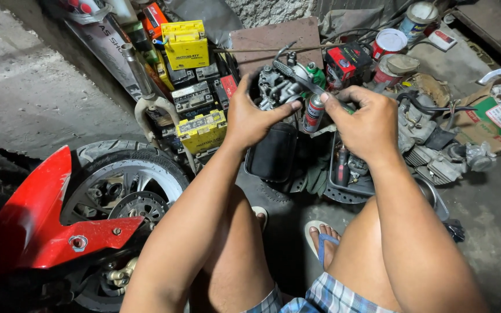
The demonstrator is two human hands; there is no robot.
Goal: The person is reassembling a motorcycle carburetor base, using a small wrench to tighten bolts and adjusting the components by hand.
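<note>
Person seated low on the floor, knees apart, both arms stretched forward. Left hand (250, 119) was clamped round a grey metal carburetor (276, 87), held up just ahead of the knees, thumb across its near side. Right hand (363, 122) was pinched shut on a slim black-handled tool (297, 75), whose long axis ran up and leftward from the fingers onto the carburetor's top. Hands stood close, not touching. Red front fender (36, 226) and wheel (129, 191) lay to the left; yellow batteries (187, 43) beyond.
</note>
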